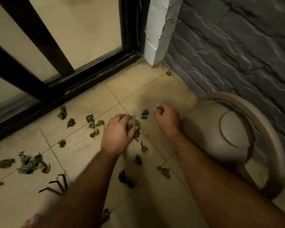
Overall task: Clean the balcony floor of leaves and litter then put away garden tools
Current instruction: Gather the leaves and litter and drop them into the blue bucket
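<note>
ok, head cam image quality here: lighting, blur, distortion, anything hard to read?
Head view: dim, warm light; wide-angle lens bows the door frame and stone wall. Motion blur smears the leaves at lower left and the chair. The clear plastic bag is barely readable, only faint glints. Left hand grips leaves; right hand pinches the bag edge; both fairly sharp.

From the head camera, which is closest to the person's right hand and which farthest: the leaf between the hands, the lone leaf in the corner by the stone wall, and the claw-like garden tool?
Measured from the right hand:
1. The leaf between the hands, just to its left.
2. The corner leaf, farther up, by the stone wall.
3. The claw tool, far off at lower left, beyond the left forearm.
</note>
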Demonstrator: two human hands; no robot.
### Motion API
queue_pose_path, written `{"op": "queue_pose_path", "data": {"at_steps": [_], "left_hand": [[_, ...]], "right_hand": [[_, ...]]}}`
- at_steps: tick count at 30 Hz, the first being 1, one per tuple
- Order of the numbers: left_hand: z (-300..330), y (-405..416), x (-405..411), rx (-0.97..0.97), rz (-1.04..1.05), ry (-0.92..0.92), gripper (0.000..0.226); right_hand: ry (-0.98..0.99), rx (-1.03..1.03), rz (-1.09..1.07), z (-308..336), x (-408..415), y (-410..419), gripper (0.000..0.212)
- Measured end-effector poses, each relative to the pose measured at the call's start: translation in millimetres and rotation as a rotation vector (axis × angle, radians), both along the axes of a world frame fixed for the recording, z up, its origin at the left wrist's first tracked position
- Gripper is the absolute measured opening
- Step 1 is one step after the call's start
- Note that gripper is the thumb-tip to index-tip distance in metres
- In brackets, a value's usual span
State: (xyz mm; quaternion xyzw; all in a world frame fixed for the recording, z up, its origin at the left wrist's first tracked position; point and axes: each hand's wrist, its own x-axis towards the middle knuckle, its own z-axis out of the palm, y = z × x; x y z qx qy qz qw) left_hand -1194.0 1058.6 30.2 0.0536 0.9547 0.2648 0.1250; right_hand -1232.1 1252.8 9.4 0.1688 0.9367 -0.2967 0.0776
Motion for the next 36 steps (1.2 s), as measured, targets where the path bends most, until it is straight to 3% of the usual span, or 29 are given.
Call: {"op": "queue_pose_path", "data": {"at_steps": [5, 10, 17, 22, 24, 27, 32, 36], "left_hand": [[-6, -1, -7, -0.007, 0.086, 0.042, 0.04], [-18, 7, -17, 0.032, 0.097, 0.029, 0.039], [-32, 19, -30, 0.092, 0.104, 0.006, 0.038], [-42, 6, -39, 0.047, 0.064, 0.011, 0.04], [-44, 3, -44, 0.053, 0.08, 0.011, 0.04], [-50, 1, -47, 0.069, 0.098, 0.043, 0.038], [-59, -6, -38, 0.102, 0.1, 0.073, 0.039], [-66, -22, -30, 0.061, 0.082, 0.107, 0.036]], "right_hand": [[-0.121, -0.006, 0.072, -18, -23, -20, 0.046], [-0.06, 0.027, 0.057, -37, -23, -25, 0.011], [0.152, -0.362, -0.254, -20, -40, 0, 0.01], [0.337, -0.192, -0.375, -22, -107, 16, 0.013], [0.295, -0.057, -0.348, -31, -134, 27, 0.028], [0.149, 0.184, -0.275, -40, -161, 44, 0.031], [0.048, 0.168, -0.217, -65, -190, 57, 0.041], [0.059, 0.24, -0.192, -69, -175, 51, 0.038]]}}
